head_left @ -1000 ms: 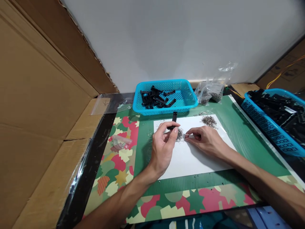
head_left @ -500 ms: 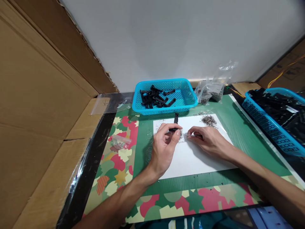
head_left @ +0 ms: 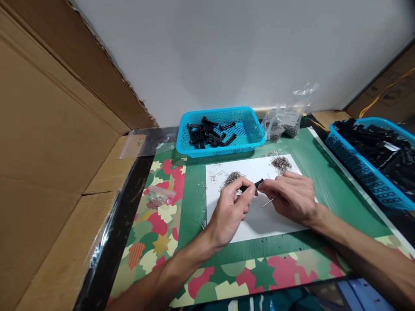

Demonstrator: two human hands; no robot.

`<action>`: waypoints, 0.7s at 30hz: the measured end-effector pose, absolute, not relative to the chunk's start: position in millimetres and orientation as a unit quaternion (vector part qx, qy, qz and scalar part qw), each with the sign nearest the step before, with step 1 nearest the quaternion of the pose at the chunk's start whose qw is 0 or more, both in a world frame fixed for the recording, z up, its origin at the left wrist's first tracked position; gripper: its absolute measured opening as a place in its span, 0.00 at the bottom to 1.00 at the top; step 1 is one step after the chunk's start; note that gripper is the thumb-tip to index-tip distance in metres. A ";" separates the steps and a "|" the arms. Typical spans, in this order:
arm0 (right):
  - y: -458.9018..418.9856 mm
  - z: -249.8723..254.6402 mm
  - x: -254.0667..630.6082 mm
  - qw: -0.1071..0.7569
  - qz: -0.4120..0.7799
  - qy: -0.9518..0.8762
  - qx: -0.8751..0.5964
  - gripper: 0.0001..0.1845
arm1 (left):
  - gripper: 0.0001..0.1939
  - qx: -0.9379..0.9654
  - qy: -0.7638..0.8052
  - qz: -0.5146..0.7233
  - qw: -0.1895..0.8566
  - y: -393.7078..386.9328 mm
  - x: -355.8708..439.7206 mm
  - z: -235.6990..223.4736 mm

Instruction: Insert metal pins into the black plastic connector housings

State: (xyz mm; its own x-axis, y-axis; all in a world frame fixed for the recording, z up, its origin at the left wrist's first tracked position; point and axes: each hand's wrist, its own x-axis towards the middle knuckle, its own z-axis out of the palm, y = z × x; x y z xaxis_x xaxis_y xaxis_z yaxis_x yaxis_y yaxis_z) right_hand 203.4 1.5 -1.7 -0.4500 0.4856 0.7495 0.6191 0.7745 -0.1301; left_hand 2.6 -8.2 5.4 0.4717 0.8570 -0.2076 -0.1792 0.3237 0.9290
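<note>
My left hand (head_left: pixel 231 211) pinches a small black plastic part (head_left: pixel 259 183) between thumb and fingers, above a white sheet of paper (head_left: pixel 266 224). The fingertips of my right hand (head_left: pixel 293 196) meet the part's right end. Tucked in that same hand is a tool with a thin metal shaft (head_left: pixel 269 201), its tip pointing down and left; the rest is hidden by the fingers. Just behind my left hand lies a pile of tiny metal pieces (head_left: pixel 234 176), perhaps screws. Another such pile (head_left: pixel 281 163) sits at the sheet's far right corner.
A blue basket (head_left: pixel 220 153) with several black parts stands behind the sheet. At right is a fuller blue basket (head_left: pixel 366 172). Clear bags (head_left: pixel 290 125) of small metal pieces lean by the wall. A small plastic bag (head_left: pixel 160 196) lies left; cardboard (head_left: pixel 48 151) walls that side.
The black part in my left hand has swung round to point right. My right hand has come over to touch it, and the tool's shaft now tilts downward.
</note>
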 end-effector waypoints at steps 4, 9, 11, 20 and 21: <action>2.4 -2.6 204.8 0.398 -0.111 -0.858 -0.306 0.09 | 0.17 0.467 0.370 0.350 0.723 -9.3 3.6 5.1; 1.4 0.4 203.8 0.420 -0.037 -0.847 -0.324 0.08 | 0.14 0.560 0.407 0.388 0.608 -7.5 1.1 5.7; 0.1 2.6 202.4 0.428 0.043 -0.826 -0.364 0.07 | 0.13 0.614 0.423 0.408 0.528 -7.2 0.0 6.5; -1.7 9.1 196.4 0.437 0.317 -0.724 -0.429 0.08 | 0.10 0.697 0.435 0.392 0.414 -8.9 -1.0 7.4; -1.6 9.4 196.2 0.437 0.327 -0.719 -0.430 0.08 | 0.10 0.699 0.436 0.391 0.411 -9.0 -1.1 7.0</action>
State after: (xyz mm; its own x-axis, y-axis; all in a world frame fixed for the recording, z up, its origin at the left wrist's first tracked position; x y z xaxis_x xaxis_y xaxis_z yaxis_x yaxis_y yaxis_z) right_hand 196.2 -1.6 9.4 -0.2481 0.9047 0.3463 0.3335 0.4154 -0.8463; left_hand -1.1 -9.0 7.0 0.3150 0.9304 0.1875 0.2873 -0.2818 0.9155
